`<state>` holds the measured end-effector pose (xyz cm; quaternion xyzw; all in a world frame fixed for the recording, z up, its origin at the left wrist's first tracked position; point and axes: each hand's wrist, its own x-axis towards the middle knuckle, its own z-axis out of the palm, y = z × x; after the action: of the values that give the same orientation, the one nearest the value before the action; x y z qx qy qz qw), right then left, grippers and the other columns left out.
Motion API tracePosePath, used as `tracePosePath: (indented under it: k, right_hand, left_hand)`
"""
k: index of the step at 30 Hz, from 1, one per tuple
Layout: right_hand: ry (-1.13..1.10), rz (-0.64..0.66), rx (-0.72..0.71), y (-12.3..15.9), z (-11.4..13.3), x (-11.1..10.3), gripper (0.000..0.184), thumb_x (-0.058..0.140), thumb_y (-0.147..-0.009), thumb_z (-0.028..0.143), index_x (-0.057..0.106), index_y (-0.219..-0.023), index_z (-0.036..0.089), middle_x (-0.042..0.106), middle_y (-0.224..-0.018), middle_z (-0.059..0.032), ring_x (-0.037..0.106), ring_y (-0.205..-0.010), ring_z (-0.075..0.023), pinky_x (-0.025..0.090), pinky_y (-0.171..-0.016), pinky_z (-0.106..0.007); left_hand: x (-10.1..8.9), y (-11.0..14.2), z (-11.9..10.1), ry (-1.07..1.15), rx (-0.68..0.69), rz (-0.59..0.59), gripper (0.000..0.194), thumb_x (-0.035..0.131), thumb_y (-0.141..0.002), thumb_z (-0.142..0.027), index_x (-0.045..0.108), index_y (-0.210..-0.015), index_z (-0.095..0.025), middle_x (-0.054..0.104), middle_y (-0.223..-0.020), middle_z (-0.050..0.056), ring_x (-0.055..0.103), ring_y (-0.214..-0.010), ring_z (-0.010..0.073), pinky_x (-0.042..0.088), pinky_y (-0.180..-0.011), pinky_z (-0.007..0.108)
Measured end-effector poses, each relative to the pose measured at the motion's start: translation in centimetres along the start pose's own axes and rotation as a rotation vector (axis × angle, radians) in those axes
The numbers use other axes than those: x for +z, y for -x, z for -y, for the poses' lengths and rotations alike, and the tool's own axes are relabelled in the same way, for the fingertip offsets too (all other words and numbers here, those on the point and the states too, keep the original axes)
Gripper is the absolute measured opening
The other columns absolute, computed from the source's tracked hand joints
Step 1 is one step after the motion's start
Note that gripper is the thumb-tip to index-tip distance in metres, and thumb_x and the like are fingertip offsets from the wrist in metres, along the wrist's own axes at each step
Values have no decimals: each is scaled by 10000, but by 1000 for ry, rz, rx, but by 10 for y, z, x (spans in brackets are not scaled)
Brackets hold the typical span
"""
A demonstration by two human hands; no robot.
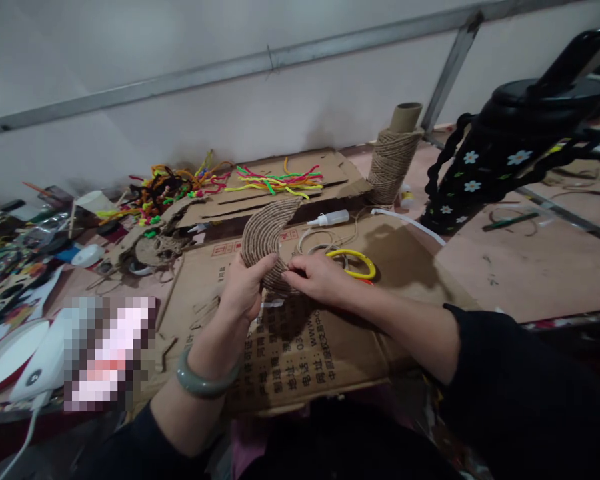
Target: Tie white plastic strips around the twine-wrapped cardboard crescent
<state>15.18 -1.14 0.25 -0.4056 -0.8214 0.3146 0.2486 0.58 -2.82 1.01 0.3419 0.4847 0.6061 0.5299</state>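
A curved piece made of rows of brown twine (266, 230) is raised above the printed cardboard (300, 360). My left hand (245, 283) grips its lower left part, thumb on top. At its lower right end, the fingers of my right hand (317, 277) are pinched together on the twine's edge. Just beyond my right hand lie yellow-handled scissors (363, 265), partly covered by it. A loose strand of twine (353, 230) trails behind the hands toward the twine spool (394, 163). Near it rests a small white squeeze bottle (330, 218).
Colourful cords (280, 179) lie on a cardboard strip at the back, with a tangled pile (165, 190) to their left. A black flowered tumbler (495, 153) stands at right. Clutter covers the left side, beside a white corded device (50, 353). A metal bar (230, 63) crosses the wall.
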Motion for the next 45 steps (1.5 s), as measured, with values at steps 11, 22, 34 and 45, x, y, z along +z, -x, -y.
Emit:
tracePosePath:
  k: [11,22,34,45]
  right_hand:
    - [-242,-50,79,-4,-9,-18,334,453,-863,448,543,-706,167,549,-638,1,478,-608,-113,334,-583,-244]
    - [-649,-117,173,-8,-11,-9,242,541,-787,337,514,-615,170,510,-564,24,476,-509,-90,395,-515,-234]
    - [-748,-172,203,-5,-8,-12,356,645,-698,505,540,-617,175,546,-550,11,492,-493,-90,417,-494,-240]
    - [-1026,-443,259,-11,-9,-17,307,702,-626,447,564,-641,174,590,-538,23,548,-454,-81,497,-494,-224]
  left_hand:
    - [-5,1,2,-44,-86,175,514,809,-557,-165,574,-1013,-155,697,-852,24,647,-704,148,535,-665,272]
    - [-8,-3,2,6,-68,186,359,790,-632,-328,630,-907,-161,699,-801,20,640,-676,144,512,-646,266]
    - [-10,-9,0,44,-42,142,237,778,-607,-310,634,-677,-136,667,-655,20,592,-607,126,468,-612,249]
    - [-7,-6,3,68,-107,186,285,804,-602,-311,684,-806,-152,693,-714,18,625,-634,127,496,-589,228]
